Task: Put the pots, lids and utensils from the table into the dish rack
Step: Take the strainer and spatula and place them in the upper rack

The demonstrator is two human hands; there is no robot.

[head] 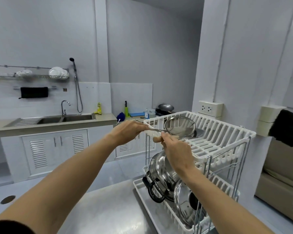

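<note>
Head camera: left hand [127, 131] and right hand [173, 149] both pinch the wire handle of a mesh strainer [179, 127], its long axis running rightward from them, bowl over the dish rack [215, 141]'s top tier.

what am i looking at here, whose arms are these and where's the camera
There is no machine: these are a person's two bare arms, filmed by one wide-angle camera worn on the head, looking forward and down. The left hand and right hand both hold the handle of a metal strainer over the top tier of a white dish rack. The lower tier already holds a pot and a lid. The rack stands on a steel table. A sink is behind.
</note>
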